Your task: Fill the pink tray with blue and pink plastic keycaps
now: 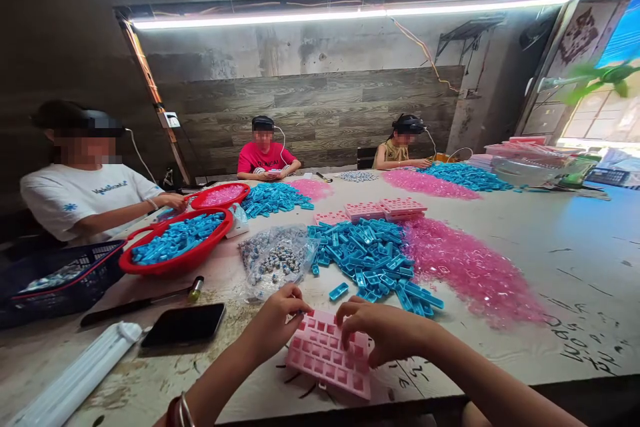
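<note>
A pink grid tray (pixel 327 353) with rows of square cells lies slanted on the table in front of me. My left hand (pixel 280 321) is at its upper left corner, thumb and forefinger pinched together; what sits between the fingertips is too small to name. Over the tray's right side curls my right hand (pixel 383 328), fingers bent onto the cells and thumb by the right edge, holding the tray. Just beyond lies a heap of blue plastic pieces (pixel 367 253), with one loose blue piece (pixel 339 291) nearer the tray. Pink clear pieces (pixel 470 273) spread to the right.
A clear bag of small metallic parts (pixel 277 260), a phone (pixel 184 325), a dark-handled tool (pixel 145 303) and a red basin of blue pieces (pixel 177 243) are on the left. Stacked pink trays (pixel 383 210) stand behind the heap. Three people sit around the table.
</note>
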Motion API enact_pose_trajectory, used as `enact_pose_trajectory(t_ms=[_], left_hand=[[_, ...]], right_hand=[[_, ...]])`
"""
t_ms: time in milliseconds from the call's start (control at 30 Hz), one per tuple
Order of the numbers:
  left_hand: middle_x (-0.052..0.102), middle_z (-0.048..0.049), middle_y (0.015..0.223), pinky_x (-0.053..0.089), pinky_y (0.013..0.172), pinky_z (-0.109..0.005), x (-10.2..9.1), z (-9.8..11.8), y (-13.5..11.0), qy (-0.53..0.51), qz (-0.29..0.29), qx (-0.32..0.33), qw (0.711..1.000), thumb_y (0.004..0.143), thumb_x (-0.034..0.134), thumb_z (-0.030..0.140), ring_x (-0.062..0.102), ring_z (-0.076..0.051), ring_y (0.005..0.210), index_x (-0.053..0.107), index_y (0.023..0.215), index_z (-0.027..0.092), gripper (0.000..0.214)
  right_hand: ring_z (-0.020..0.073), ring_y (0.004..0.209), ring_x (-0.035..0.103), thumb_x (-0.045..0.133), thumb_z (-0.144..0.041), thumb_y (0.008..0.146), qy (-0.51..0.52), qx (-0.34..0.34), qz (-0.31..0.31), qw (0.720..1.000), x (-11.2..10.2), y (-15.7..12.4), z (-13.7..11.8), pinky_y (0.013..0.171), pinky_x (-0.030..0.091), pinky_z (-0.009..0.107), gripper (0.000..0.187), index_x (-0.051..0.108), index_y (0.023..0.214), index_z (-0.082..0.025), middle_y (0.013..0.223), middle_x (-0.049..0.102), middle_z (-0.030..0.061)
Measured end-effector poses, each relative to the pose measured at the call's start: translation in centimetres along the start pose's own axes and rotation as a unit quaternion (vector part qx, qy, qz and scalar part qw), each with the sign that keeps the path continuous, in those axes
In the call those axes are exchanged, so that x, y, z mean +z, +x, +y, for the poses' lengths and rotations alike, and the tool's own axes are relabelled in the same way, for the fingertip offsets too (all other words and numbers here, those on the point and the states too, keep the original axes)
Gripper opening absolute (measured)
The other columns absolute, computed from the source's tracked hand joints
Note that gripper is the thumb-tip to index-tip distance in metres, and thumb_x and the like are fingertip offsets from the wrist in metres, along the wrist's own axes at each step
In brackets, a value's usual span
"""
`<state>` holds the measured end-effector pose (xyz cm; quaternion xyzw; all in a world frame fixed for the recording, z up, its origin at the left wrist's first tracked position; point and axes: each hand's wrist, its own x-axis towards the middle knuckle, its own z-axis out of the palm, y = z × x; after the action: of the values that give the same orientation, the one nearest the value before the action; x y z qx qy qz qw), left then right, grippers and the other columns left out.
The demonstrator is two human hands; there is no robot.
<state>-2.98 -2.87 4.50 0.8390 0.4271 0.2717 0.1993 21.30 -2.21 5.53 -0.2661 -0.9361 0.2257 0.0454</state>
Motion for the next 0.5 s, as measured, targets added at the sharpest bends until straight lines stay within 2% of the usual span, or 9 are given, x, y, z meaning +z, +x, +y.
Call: enact_pose_trajectory(t_ms=[133,233,300,367,500], left_hand=[[0.055,-0.0039,0.086,0.044,0.074,-0.025,0.0,-0.1,0.0,0.002,-0.001,0.002,1.0,0.075,0.055,0.002,0.055,-0.014,0.082,0.072,0.086,0.018,0.026],[0.056,-0.0037,0.087,0.044,0.074,-0.024,0.0,-0.2,-0.2,0.001,0.0,0.002,1.0,0.075,0.054,0.002,0.055,-0.014,0.082,0.072,0.087,0.019,0.027],[0.056,-0.0038,0.087,0.044,0.074,-0.024,0.0,-0.4,-0.2,0.001,0.001,0.001,1.0,0.075,0.054,0.001,0.055,-0.014,0.082,0.072,0.087,0.018,0.028],[0.055,-0.004,0.088,0.044,0.074,-0.024,0.0,-0.5,-0.2,0.0,0.003,-0.001,1.0,0.075,0.054,0.001,0.055,-0.014,0.082,0.072,0.087,0.018,0.027],[0.055,-0.0039,0.087,0.044,0.073,-0.024,0.0,-0.8,-0.1,-0.005,0.004,0.005,1.0,0.076,0.054,0.002,0.055,-0.014,0.082,0.072,0.088,0.019,0.027]], right_hand=[[0.0234,0.098,0.049,0.077,-0.022,0.056,-0.025,0.004,0.039,0.999,1.2,0.6,0.0,0.077,0.045,0.03,0.037,0.068,0.092,-0.023,0.097,0.056,0.0047],[0.0231,0.091,0.052,0.077,-0.028,0.057,-0.047,0.003,0.056,0.997,1.5,1.3,-0.9,0.076,0.046,0.032,0.039,0.067,0.095,-0.023,0.092,0.059,0.0046],[0.021,0.089,0.054,0.073,-0.024,0.062,-0.037,0.001,0.061,0.997,1.3,1.5,-1.3,0.079,0.046,0.032,0.04,0.064,0.101,-0.022,0.094,0.061,0.0046],[0.0195,0.095,0.054,0.064,-0.012,0.069,-0.029,-0.004,0.075,0.997,0.9,1.5,-1.4,0.085,0.045,0.031,0.04,0.061,0.108,-0.022,0.101,0.062,0.005],[0.0199,0.118,0.044,0.043,0.007,0.067,-0.064,-0.021,0.081,0.994,0.8,1.3,-0.4,0.094,0.042,0.034,0.063,0.056,0.12,-0.024,0.127,0.055,0.004]])
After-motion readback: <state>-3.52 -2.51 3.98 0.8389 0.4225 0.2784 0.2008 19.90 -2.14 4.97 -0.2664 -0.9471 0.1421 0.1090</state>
